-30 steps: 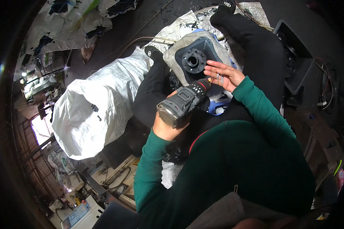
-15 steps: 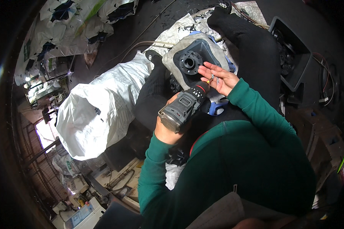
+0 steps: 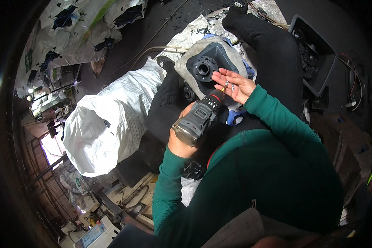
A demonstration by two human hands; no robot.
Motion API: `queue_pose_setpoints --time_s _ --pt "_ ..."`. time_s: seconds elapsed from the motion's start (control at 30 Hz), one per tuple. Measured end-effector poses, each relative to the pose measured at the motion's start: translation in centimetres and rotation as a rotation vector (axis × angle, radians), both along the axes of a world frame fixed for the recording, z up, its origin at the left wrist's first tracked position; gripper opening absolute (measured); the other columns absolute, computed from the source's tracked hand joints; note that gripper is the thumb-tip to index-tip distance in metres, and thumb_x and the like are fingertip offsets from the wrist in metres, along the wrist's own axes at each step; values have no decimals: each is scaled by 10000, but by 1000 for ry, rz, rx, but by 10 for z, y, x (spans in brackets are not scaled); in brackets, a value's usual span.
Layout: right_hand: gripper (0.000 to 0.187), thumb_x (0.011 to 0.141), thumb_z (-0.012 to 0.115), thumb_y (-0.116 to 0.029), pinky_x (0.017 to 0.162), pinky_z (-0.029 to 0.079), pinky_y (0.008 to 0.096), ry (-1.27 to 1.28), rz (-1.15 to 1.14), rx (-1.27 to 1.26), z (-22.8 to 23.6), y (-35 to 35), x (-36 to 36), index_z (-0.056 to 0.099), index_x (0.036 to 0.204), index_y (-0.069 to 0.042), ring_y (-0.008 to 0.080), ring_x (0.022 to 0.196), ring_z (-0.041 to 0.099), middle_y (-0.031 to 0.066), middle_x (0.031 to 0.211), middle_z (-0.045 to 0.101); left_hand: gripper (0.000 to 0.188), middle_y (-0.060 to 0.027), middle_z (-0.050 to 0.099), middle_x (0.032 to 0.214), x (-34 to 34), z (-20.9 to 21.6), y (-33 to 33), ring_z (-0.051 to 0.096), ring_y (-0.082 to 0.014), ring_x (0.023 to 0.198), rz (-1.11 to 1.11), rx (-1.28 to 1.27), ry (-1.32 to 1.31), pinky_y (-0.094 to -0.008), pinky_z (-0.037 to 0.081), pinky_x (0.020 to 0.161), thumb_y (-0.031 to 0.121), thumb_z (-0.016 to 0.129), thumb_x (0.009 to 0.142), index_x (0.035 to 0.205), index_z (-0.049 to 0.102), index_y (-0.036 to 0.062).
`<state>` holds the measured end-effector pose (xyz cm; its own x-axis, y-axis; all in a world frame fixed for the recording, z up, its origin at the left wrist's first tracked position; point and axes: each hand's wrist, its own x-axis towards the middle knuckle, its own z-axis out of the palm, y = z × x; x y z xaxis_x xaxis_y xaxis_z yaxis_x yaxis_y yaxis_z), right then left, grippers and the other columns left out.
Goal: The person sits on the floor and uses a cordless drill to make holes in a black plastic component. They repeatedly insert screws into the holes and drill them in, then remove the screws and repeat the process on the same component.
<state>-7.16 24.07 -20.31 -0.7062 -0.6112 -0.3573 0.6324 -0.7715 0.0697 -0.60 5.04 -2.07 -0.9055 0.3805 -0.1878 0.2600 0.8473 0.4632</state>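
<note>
My left hand (image 3: 180,144) is wrapped round a grey and black cordless drill (image 3: 195,120) with a red ring near its chuck. The drill's tip points up toward my right palm. My right hand (image 3: 242,86) is turned palm up with the fingers partly extended, holding a few small silvery screws (image 3: 232,87). Just beyond the fingertips sits a black round flanged part (image 3: 202,77) with a central hole, inside a dark square recess with a pale grey padded rim (image 3: 183,66). The drill bit is partly hidden against my fingers.
A large white woven sack (image 3: 128,99) lies at the left, its mouth toward me. At the right stands a dark bin (image 3: 324,76) holding several black round parts. A cable (image 3: 146,50) crosses the floor beyond the sack. My legs flank the padded piece.
The drill in my left hand has shifted slightly left and down. My right hand has moved a little left, with the screws still in its palm.
</note>
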Motion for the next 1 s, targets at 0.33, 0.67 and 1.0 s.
queue_pose_setpoints --time_s 0.33,0.67,1.0 --pt "437 948 439 -29 1008 458 408 -15 -27 147 -15 0 -3 379 1380 1 281 1230 513 191 1358 475 447 -152 602 1202 -12 1 -14 623 -308 1060 -23 -55 8 -350 495 894 38 668 751 1187 572 17" --pt "233 935 564 -175 495 375 203 0 136 702 -53 -20 -7 615 1133 -65 28 571 421 -43 760 504 497 -158 610 1192 -49 -16 -32 632 -298 1039 147 46 -138 -352 507 874 71 685 728 1210 568 34" --pt "273 818 737 -223 447 352 220 109 229 899 -63 -42 -12 634 1011 -61 50 550 453 -9 800 609 515 -138 575 1256 -82 -25 -18 609 -305 1085 86 40 -212 -342 489 909 27 693 692 1194 582 50"
